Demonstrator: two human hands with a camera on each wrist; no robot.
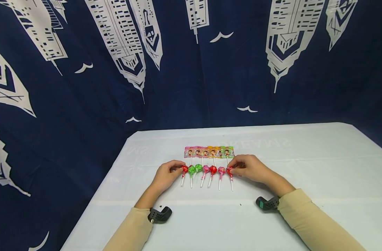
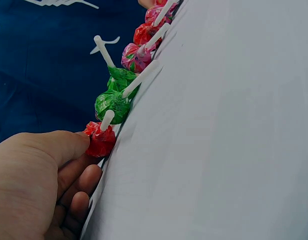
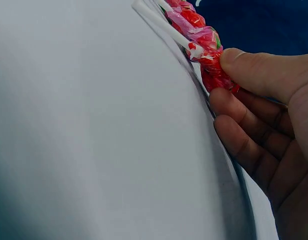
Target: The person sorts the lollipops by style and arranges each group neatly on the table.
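Observation:
A row of wrapped lollipops lies on the white table, sticks toward the person. At its left end my left hand (image 1: pixel 166 175) pinches a red lollipop (image 2: pixel 100 139) by its candy head, thumb on the near side. My right hand (image 1: pixel 251 168) pinches another red lollipop (image 3: pixel 214 67) at the right end, between thumb and fingers. Between the hands sit two green lollipops (image 1: pixel 191 170), a pink lollipop (image 1: pixel 205 169), a red lollipop (image 1: pixel 212 169) and another pink lollipop (image 1: pixel 221 170). The green lollipops are side by side; one's stick points up in the left wrist view.
Behind the row lie several flat-wrapped lollipops (image 1: pixel 213 152), pink, orange and green, with sticks pointing at the round ones. The white table (image 1: pixel 209 223) ends at a dark blue curtain (image 1: pixel 191 87) with white building prints. A black wrist camera (image 1: pixel 161 215) sits by the left cuff.

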